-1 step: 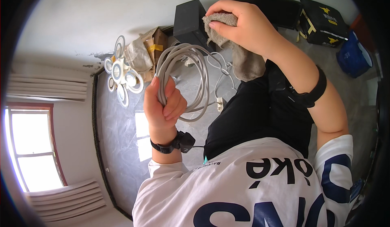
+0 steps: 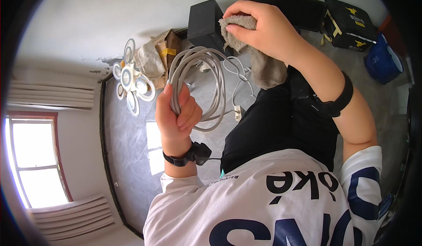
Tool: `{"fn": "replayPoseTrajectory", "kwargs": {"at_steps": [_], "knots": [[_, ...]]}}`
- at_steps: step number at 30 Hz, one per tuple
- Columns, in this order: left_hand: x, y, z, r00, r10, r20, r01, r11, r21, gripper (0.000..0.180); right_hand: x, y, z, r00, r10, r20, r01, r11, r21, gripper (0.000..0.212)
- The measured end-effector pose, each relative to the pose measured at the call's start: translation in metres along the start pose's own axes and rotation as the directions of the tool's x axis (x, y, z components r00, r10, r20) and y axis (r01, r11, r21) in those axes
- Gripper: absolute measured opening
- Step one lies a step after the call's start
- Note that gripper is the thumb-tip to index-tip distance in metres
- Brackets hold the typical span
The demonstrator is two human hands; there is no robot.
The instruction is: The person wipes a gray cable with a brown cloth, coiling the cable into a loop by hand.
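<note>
A looped coil of grey cable [image 2: 177, 70] is held upright in front of me. My left hand [image 2: 179, 116] is closed around the near left side of its loops, with the fingers curled over the strands. A grey-brown cloth [image 2: 268, 70] hangs from my right hand [image 2: 273, 30], which pinches its upper end between thumb and fingers. The cloth's lower part drapes down in front of my black trousers. It is to the right of the coil and apart from it. A thinner white cable runs on the floor beyond the coil, to a white power strip [image 2: 238, 113] by my leg.
Against the far wall stand a black box-shaped case [image 2: 204, 23], a dark flat screen [image 2: 303, 12] and a black box [image 2: 349, 26]. A blue bucket [image 2: 382, 61] is at far right. Left lie an opened cardboard box [image 2: 173, 41] and a white lamp with several rings [image 2: 127, 78].
</note>
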State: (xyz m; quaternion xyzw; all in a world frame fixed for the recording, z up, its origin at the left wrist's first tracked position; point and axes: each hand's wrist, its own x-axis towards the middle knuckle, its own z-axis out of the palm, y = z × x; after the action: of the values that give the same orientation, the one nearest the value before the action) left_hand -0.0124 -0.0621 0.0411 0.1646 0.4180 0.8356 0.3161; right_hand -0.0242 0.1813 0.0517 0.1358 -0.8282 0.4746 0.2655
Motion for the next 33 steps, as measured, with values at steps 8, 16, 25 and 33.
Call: {"fn": "replayPoseTrajectory", "kwargs": {"at_steps": [8,16,25,33], "knots": [[0.0,-0.007,0.009,0.992,0.128,-0.012,-0.12,0.959,0.256,0.04,-0.007,-0.01,0.004,0.999,-0.023,0.042,0.024,0.999,-0.028,0.017],[0.006,-0.015,0.019,0.987,0.148,-0.069,-0.087,0.834,0.545,0.042,-0.018,-0.034,0.023,0.967,-0.251,-0.045,0.255,0.955,0.152,0.015],[0.007,-0.018,0.037,0.954,0.182,-0.237,0.019,0.754,0.657,0.057,-0.018,-0.032,0.023,0.95,-0.311,-0.021,0.311,0.95,-0.029,0.02],[0.009,-0.022,0.03,0.969,0.166,-0.185,-0.028,0.811,0.584,0.055,-0.019,-0.03,0.015,0.917,-0.371,0.147,0.391,0.909,-0.144,0.024]]}}
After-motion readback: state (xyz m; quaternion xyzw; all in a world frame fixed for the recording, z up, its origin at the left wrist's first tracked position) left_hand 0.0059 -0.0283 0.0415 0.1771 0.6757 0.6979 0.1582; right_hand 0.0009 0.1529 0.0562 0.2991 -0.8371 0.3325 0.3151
